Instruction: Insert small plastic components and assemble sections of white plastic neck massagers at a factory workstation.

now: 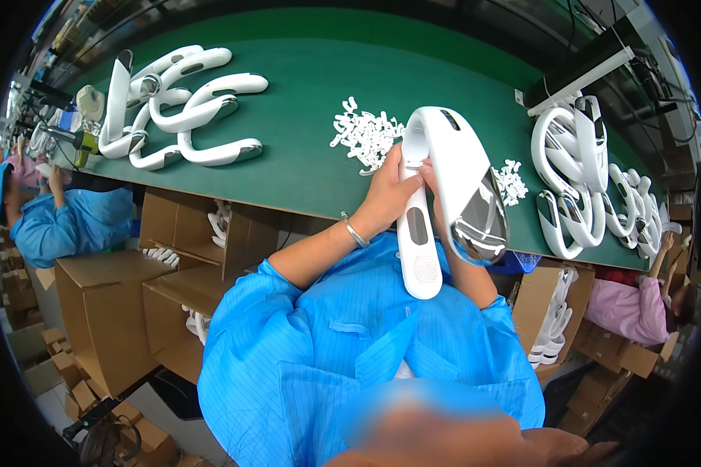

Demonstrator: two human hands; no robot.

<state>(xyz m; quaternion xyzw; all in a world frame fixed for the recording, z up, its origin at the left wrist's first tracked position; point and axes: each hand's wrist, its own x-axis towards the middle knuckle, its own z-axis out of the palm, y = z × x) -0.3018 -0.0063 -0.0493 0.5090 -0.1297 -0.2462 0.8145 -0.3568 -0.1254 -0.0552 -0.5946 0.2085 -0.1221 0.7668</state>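
Curved white device (453, 148), glossy dark end (479, 222), grasped by left fingers (393, 165), apparently right fingers (429, 176)

- Bright, even indoor light on the green tabletop (304, 117).
- White glare streaks across the held device's dark panel (479, 222).
- Straight edges bend fisheye-style; corners black.
- Heavy blur at bottom centre.

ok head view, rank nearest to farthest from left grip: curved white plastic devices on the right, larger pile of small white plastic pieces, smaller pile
1. Larger pile, just beyond the left grip
2. Smaller pile, to its right
3. Curved white devices, farther right
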